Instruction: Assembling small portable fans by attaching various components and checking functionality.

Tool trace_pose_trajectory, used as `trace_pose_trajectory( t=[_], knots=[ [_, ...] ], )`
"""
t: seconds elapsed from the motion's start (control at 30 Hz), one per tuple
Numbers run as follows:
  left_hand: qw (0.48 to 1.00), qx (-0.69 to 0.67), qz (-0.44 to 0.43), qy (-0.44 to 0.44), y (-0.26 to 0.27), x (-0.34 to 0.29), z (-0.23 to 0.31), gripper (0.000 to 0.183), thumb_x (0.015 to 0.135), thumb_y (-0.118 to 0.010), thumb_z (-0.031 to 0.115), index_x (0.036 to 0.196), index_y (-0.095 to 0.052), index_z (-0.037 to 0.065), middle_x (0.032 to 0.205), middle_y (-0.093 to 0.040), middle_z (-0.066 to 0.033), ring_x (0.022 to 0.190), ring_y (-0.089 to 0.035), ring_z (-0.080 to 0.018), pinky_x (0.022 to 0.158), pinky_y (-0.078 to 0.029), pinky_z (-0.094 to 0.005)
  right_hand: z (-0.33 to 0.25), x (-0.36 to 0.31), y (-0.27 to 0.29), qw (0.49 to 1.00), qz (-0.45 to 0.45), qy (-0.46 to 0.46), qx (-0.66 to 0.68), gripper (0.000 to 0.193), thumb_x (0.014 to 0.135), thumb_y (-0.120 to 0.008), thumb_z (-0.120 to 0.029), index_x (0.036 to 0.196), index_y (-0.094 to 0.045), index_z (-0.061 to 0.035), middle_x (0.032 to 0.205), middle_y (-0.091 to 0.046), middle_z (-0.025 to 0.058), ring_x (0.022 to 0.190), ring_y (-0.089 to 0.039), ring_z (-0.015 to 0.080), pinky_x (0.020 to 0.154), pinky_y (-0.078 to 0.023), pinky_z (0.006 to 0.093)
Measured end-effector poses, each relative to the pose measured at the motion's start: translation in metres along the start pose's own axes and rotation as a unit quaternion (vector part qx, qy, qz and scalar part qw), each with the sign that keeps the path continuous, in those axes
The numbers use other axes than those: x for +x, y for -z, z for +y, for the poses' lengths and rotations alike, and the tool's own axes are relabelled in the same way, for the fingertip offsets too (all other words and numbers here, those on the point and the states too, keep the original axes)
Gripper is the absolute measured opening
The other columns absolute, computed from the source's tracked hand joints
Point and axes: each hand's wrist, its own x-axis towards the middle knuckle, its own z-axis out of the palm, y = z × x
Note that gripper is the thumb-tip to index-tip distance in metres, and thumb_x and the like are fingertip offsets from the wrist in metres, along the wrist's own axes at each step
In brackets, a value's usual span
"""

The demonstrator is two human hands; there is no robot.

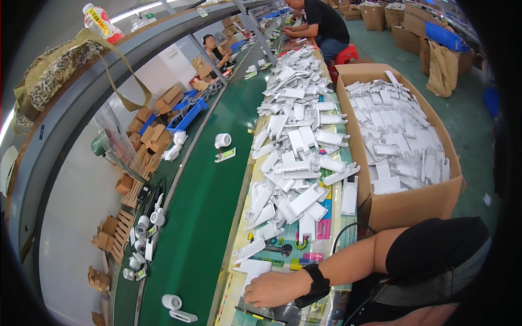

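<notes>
My right hand (276, 289), with a black band (314, 286) on its wrist, reaches in from the right, back upward. Its fingers are bent down and closed at the near end of the table; what they grip, if anything, is hidden beneath them. Just beyond the knuckles lies a flat white plastic piece (253, 268), partly covered by the hand. Below the fingers is a thin dark and yellow stick-like thing (255, 315). A heap of white plastic housings (296, 163) stretches away along the table. My left hand is out of view; a patch of skin shows at the lower right edge.
A big cardboard box (413, 205) full of white housings stands right of the table. Left runs a green conveyor belt (190, 217) carrying a white round-headed device (173, 303). A black cable (341, 234) curves near my forearm. Farther up, a person in black (326, 22) sits working.
</notes>
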Motion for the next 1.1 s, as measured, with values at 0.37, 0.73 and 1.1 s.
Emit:
trace_pose_trajectory(
  t=[0.37,0.73,1.1],
  knots=[
    [0.997,-0.026,-0.047,-0.056,-0.003,-0.02,0.01,0.015,0.089,-0.05,0.007,0.098,-0.059,-0.001,0.093,-0.063,-0.0107,0.08,-0.059,-0.0164,0.071,-0.049,-0.0285,-0.002,0.0,0.006,1.0,-0.015,-0.014,-0.011,0.017,0.078,-0.054,-0.016,0.089,-0.058,-0.0038,0.084,-0.057,0.0129,0.084,-0.057,0.0325,0.069,-0.046,0.0423],
    [0.974,0.07,-0.198,-0.081,0.004,-0.103,-0.006,0.026,0.086,-0.048,0.006,0.111,-0.055,-0.001,0.097,-0.063,-0.0148,0.085,-0.061,-0.024,0.074,-0.048,-0.0334,0.005,0.004,0.007,1.0,0.005,-0.015,0.011,0.018,0.083,-0.05,-0.02,0.091,-0.059,-0.0063,0.088,-0.059,0.0096,0.085,-0.057,0.0294,0.07,-0.047,0.0403],
    [0.97,0.061,-0.22,-0.08,0.019,-0.126,-0.117,0.026,0.087,-0.047,0.01,0.11,-0.056,0.0,0.095,-0.063,-0.0138,0.083,-0.06,-0.0225,0.073,-0.047,-0.0327,-0.015,0.003,0.006,0.999,-0.026,0.012,0.016,0.019,0.086,-0.049,-0.022,0.093,-0.059,-0.0079,0.091,-0.059,0.0074,0.087,-0.057,0.0269,0.073,-0.046,0.0371]
  ],
)
